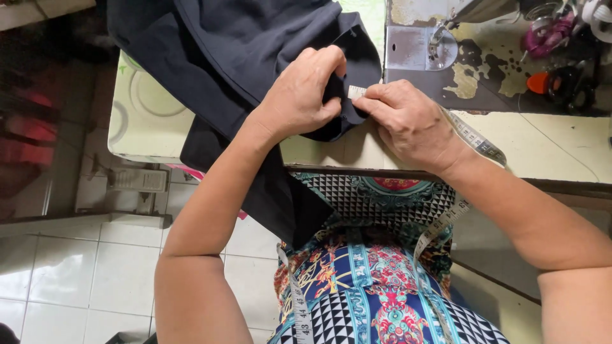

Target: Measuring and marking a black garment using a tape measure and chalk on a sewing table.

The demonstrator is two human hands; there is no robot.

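A dark navy garment [242, 51] lies over the sewing table [153, 121] and hangs off its front edge. My left hand [299, 95] pinches a folded edge of the garment. My right hand [411, 124] presses the end of a white measuring tape [475, 137] against that same edge, fingertips almost touching the left hand. The tape runs back over my right wrist and down around my neck onto my patterned dress.
A sewing machine's needle plate and presser foot [433, 48] sit on the worn table top at the back right, with pink thread and an orange item [539, 83] beside them. White floor tiles [95, 267] and a foot pedal frame [137, 181] lie to the left below.
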